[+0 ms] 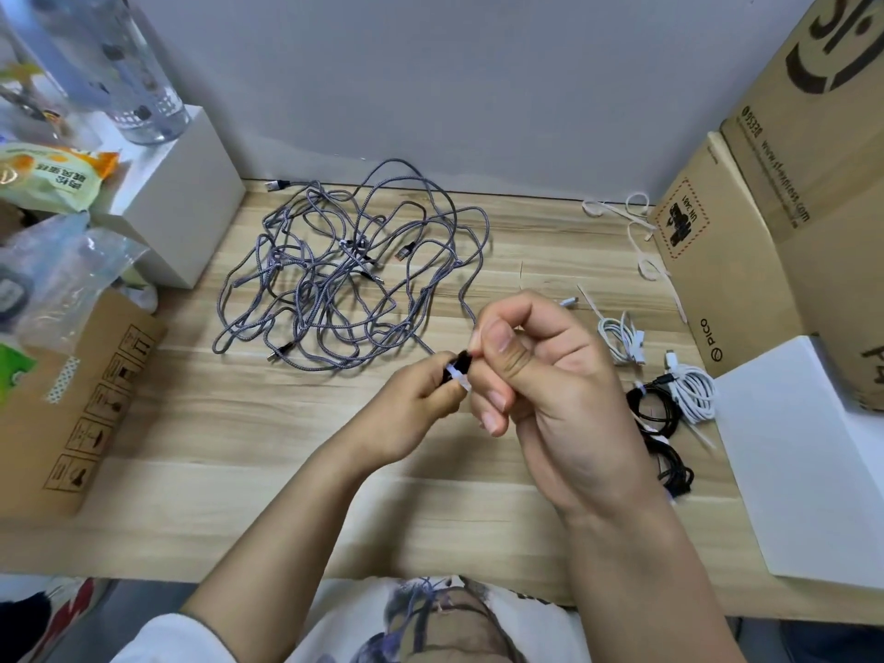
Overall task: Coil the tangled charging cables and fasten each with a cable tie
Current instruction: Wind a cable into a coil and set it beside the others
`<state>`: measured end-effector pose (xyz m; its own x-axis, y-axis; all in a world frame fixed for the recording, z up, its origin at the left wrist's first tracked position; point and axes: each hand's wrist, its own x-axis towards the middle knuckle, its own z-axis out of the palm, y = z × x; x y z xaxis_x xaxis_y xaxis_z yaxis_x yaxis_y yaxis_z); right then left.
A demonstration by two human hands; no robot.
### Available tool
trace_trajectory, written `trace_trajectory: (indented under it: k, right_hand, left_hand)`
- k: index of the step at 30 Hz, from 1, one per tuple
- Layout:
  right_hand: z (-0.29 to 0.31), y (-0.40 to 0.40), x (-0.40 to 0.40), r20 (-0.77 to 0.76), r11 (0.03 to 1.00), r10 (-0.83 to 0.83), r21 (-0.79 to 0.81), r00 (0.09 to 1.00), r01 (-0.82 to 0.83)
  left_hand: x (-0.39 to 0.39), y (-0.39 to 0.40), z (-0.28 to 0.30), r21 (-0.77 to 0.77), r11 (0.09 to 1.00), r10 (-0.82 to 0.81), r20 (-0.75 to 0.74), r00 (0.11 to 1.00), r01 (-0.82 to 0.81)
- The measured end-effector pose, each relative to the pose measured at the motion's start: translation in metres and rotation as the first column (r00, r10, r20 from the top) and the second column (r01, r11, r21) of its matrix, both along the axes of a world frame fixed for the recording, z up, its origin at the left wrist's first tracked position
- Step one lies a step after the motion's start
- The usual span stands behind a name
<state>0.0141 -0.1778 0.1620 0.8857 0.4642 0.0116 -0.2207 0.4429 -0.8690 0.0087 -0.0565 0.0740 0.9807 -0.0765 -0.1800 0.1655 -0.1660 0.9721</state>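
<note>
Your left hand (421,404) and right hand (535,370) meet above the middle of the wooden table (287,495), both curled tight around one small thing. Your left fingers grip a black cable bundle (463,363), of which only a short dark end shows between the hands. A white cable tie (454,379) crosses that end, and your right thumb and forefinger pinch down at the same spot. The bundle's visible end points toward your right hand; its long axis is hidden inside your left fist, so I cannot tell how it runs.

Behind the hands, toward the wall, the grey braided cables (349,275) lie in a wide loose tangle flat on the table, with one strand trailing toward your hands. To your right, near the cardboard boxes (765,232), sit the coiled cables: a white coil (622,339), another white coil (693,392), and black coils (660,413) just beside it. Loose white ties (641,232) lie scattered farther back, against the box.
</note>
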Motion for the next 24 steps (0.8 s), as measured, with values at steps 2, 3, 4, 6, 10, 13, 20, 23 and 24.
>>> trace_trajectory:
  k: [2,3,4,6,10,13,20,23,24]
  right_hand:
    - [0.001,0.000,-0.002,0.010,1.000,0.014,-0.004,1.000,-0.014]
    - [0.001,0.001,-0.004,0.020,1.000,0.014,-0.020,1.000,-0.013]
    - [0.000,0.001,-0.005,0.033,0.999,0.012,-0.036,0.999,-0.011]
    - [-0.001,0.002,-0.007,0.059,0.998,0.006,-0.059,0.998,-0.003]
    - [-0.002,-0.001,-0.004,0.008,0.999,-0.051,-0.016,0.999,0.051]
    - [-0.007,-0.004,0.001,-0.010,0.988,-0.136,0.071,0.991,0.136]
    - [-0.015,-0.010,0.009,-0.036,0.973,-0.220,0.068,0.975,0.222]
    - [-0.009,-0.022,0.016,-0.062,0.980,-0.189,0.049,0.980,0.192]
    - [-0.007,-0.025,0.017,-0.069,0.984,-0.169,0.040,0.983,0.172]
  left_hand:
    - [0.001,0.003,0.003,-0.019,0.999,0.039,-0.001,0.999,-0.039]
    - [0.001,0.004,0.006,-0.013,0.999,0.043,-0.011,0.999,-0.044]
    - [0.001,0.003,0.010,-0.001,0.999,0.049,-0.024,0.999,-0.049]
    - [0.001,0.000,0.016,0.022,0.999,0.049,-0.039,0.998,-0.048]
    - [0.007,0.002,0.008,0.027,0.997,0.071,-0.027,0.997,-0.070]
    - [0.009,0.003,0.003,0.048,0.997,0.065,-0.012,0.998,-0.064]
    - [0.002,-0.001,0.021,0.068,0.992,0.099,0.094,0.991,-0.105]
    - [-0.004,0.001,0.036,0.025,0.998,0.047,0.146,0.988,-0.051]
    - [-0.005,0.001,0.040,0.020,0.999,0.032,0.159,0.987,-0.035]
